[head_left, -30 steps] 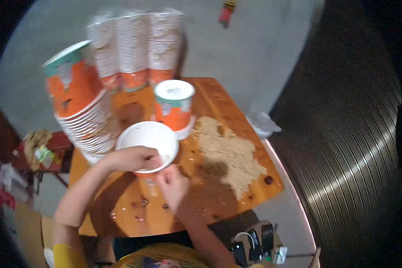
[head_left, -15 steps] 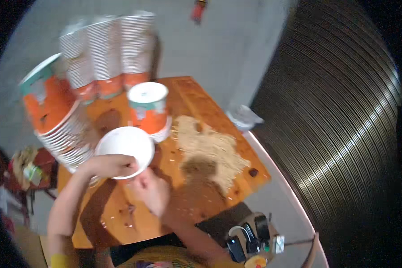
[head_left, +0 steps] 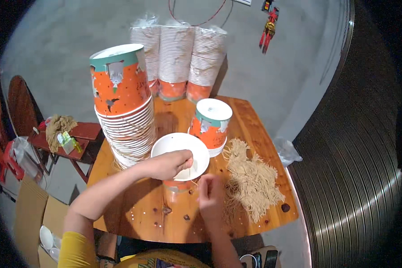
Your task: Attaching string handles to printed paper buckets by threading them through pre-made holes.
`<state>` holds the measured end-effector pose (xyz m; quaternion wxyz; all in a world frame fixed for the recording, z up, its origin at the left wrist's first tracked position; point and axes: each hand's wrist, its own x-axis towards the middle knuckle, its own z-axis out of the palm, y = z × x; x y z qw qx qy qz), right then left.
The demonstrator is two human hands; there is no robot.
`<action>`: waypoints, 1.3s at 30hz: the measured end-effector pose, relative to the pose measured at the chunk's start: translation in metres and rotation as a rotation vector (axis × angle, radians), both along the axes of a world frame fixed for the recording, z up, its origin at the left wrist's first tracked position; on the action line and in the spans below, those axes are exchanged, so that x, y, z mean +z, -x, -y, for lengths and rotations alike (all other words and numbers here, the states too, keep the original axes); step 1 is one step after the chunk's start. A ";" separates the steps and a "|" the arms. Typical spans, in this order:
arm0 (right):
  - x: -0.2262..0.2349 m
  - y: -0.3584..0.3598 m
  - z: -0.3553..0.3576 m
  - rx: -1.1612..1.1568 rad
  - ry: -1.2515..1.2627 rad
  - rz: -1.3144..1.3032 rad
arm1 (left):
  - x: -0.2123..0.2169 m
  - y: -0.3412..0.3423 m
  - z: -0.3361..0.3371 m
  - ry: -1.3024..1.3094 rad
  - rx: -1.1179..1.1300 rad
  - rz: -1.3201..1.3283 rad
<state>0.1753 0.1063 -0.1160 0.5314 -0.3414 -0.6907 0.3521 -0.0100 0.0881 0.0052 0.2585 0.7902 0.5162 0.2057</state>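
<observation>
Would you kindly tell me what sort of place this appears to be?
Probably a small, informal workspace, perhaps a garage or shopfront: a wooden table bears stacked orange-and-white tubs and a pile of tan strings, near ribbed metal resembling a roller shutter.

A yellow shirt (head_left: 165, 254) with a short, plain left sleeve (head_left: 78, 251); the multicoloured front print (head_left: 163, 264) is hard to make out

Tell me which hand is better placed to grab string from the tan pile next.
Probably the right hand: it is just beside the string pile, while the left hand is farther away, over the white-rimmed cup.
</observation>
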 end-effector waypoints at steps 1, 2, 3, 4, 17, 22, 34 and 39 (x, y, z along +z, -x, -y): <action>0.025 0.006 0.008 -0.004 -0.065 -0.063 | 0.000 0.002 0.001 -0.039 0.024 0.037; 0.046 0.010 0.012 -0.014 -0.136 -0.126 | 0.001 0.002 0.001 -0.044 0.026 0.037; 0.050 0.010 0.009 -0.011 -0.140 -0.126 | 0.002 0.002 0.001 -0.047 0.030 0.053; 0.053 0.008 0.005 0.058 -0.085 0.013 | 0.002 0.001 0.002 -0.050 0.034 0.069; 0.052 0.009 -0.013 0.381 0.503 -0.133 | -0.011 -0.008 0.009 0.369 0.202 0.425; 0.059 0.000 -0.012 0.398 0.511 -0.085 | -0.025 -0.010 0.005 0.445 0.217 0.596; 0.110 -0.049 -0.004 0.627 0.310 0.458 | -0.015 -0.023 0.008 0.495 0.163 0.675; 0.116 -0.029 -0.009 0.322 -0.199 0.472 | -0.028 -0.023 0.008 0.446 0.043 0.604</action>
